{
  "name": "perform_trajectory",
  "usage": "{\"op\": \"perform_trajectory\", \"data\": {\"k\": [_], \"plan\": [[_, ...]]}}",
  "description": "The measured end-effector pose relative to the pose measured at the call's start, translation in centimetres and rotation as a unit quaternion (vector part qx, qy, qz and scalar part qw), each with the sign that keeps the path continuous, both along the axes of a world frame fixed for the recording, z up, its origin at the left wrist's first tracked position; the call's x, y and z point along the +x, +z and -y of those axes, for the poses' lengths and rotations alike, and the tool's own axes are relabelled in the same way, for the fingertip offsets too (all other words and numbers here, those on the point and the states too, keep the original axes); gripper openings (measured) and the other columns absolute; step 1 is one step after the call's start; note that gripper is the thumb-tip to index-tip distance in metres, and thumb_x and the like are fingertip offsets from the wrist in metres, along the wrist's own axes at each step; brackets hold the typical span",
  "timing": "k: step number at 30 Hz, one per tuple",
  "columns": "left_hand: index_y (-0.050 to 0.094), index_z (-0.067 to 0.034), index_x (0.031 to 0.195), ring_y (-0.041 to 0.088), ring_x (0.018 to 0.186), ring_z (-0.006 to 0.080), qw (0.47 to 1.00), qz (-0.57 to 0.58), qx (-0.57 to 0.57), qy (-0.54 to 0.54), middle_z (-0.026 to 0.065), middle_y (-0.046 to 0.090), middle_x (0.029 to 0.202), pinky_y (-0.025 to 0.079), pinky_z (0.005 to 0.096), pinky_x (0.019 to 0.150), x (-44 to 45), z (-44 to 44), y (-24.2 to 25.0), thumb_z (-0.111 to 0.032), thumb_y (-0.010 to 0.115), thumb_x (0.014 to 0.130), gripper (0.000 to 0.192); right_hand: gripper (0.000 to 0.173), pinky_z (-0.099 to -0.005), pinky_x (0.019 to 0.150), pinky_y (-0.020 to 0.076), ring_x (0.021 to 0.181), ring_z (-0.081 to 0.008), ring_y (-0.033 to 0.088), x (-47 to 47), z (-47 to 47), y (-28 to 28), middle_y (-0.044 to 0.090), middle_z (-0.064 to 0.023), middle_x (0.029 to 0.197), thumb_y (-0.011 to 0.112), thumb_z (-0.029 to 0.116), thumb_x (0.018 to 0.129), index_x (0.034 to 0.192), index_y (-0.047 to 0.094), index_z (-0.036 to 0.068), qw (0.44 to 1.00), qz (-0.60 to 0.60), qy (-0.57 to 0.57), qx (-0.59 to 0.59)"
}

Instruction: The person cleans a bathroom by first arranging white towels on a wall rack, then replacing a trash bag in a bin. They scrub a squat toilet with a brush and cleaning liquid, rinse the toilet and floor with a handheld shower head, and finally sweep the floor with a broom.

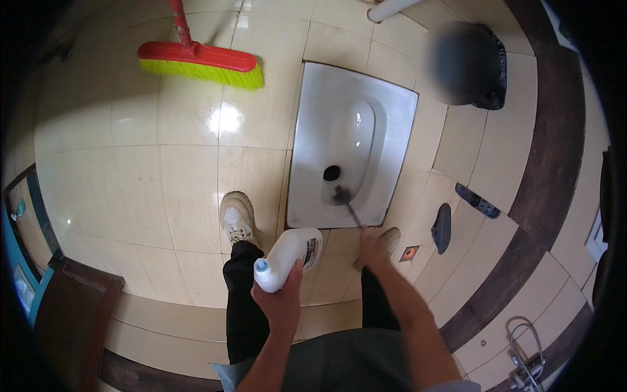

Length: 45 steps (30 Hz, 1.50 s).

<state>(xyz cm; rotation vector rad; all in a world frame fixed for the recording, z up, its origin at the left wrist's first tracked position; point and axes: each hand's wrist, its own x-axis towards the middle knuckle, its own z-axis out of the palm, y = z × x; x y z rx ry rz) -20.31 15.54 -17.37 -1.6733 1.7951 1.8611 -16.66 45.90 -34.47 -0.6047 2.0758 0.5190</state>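
Observation:
My left hand grips a white plastic bottle near its neck; the bottle has a light blue top and a label on its side. Lower right of a white squat toilet, my right hand is closed around the handle of a toilet brush. The dark, slightly blurred brush head is inside the bowl, just below the black drain hole. My feet stand apart below the toilet, in light lace-up shoes.
A red broom with yellow-green bristles rests on the tiles at upper left. At upper right is a black-lined bin, partly blurred. Dark slippers and a floor drain lie at right. A hose and tap fitting show at lower right.

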Motion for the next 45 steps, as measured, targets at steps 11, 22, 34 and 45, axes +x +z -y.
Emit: {"op": "perform_trajectory", "data": {"k": [11,22,34,45], "plan": [[0.056,0.005,0.103,0.058,0.081,0.0120,0.998,0.013,0.014,-0.051,0.0087,0.062,0.093,0.049,0.0250,0.069,-1.0,-0.2,0.6,-0.004,0.072,0.074,0.034,0.019,-0.0356,0.053,0.0461,0.067,-0.0238,0.062,1.9,12.4,-10.2,0.063,-0.0130,0.082,0.047,0.017,0.088,0.100,0.055,0.005,0.597,-0.045,-0.774,-0.208],[0.058,0.005,0.098,0.060,0.079,0.0142,0.996,0.000,-0.023,-0.081,0.0085,0.063,0.091,0.049,0.0272,0.071,-0.4,-4.5,-0.1,-0.003,0.073,0.073,0.029,0.038,-0.0418,0.051,0.0460,0.056,-0.0336,0.059,-2.5,11.1,-5.1,0.060,-0.0156,0.068,0.043,0.021,0.091,0.125,0.044,0.004,0.817,-0.156,-0.510,-0.221],[0.054,0.004,0.103,0.058,0.084,0.0147,0.985,0.025,-0.070,-0.158,0.0089,0.061,0.094,0.047,0.0286,0.077,-1.6,-8.1,-0.4,-0.003,0.073,0.073,0.036,0.044,-0.0416,0.045,0.0456,0.052,-0.0285,0.060,-5.4,4.9,-6.3,0.060,-0.0134,0.061,0.047,0.014,0.085,0.126,0.043,0.000,0.943,-0.085,-0.275,-0.169],[0.053,0.005,0.106,0.057,0.078,0.0111,0.991,-0.005,-0.014,-0.133,0.0085,0.061,0.092,0.049,0.0243,0.068,-3.5,-8.9,0.3,-0.001,0.073,0.072,0.040,0.054,-0.0401,0.054,0.0466,0.060,-0.0255,0.060,1.4,-0.2,-10.2,0.063,-0.0123,0.072,0.049,0.012,0.085,0.134,0.032,-0.005,0.927,-0.048,-0.330,-0.170]]}}
